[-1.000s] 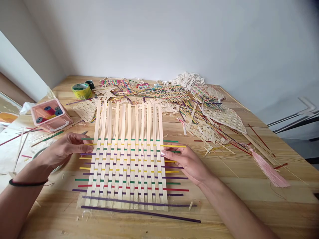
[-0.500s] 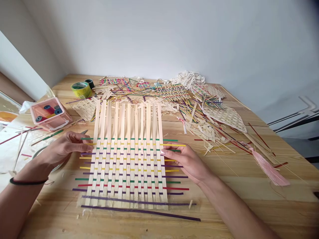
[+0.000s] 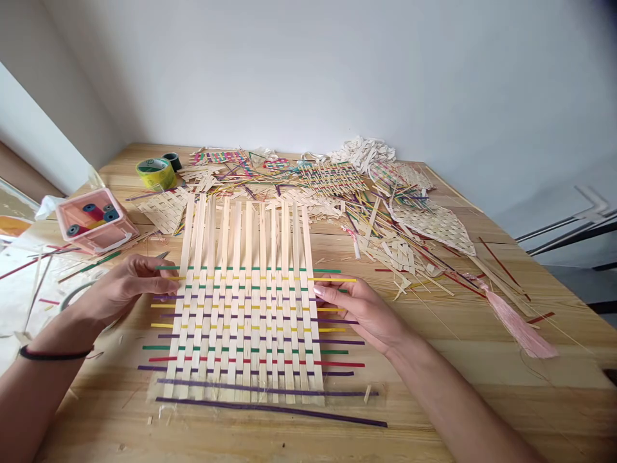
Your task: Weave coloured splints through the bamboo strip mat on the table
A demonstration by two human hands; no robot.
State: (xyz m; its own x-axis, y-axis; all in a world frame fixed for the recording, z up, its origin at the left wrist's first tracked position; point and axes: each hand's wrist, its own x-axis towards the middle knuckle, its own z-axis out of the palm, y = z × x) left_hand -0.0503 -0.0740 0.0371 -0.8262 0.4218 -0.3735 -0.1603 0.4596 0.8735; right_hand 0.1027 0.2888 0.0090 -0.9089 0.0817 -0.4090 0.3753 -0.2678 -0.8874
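A woven panel [image 3: 245, 321] of pale upright strips crossed by green, yellow, purple and red strips lies in front of me, its loose upper strips pointing away. My left hand [image 3: 139, 276] pinches the ends of the coloured strips at the panel's upper left edge. At the right edge, my right hand [image 3: 349, 302] has its thumb on top and its fingers under the strip ends near a yellow strip [image 3: 337, 280]. Clear tape crosses the panel's near end. A separate purple strip [image 3: 270, 409] lies along that end.
On the left are a pink box [image 3: 96, 222] with spools and a yellow tape roll [image 3: 157, 173]. Loose strips and woven pieces [image 3: 332, 178] spread along the back. A leaf-shaped woven fan [image 3: 436, 225] and a pink tassel [image 3: 520, 321] lie to the right.
The view has shifted very slightly. My right thumb has moved a little at the panel's right edge; my left hand keeps its pinch.
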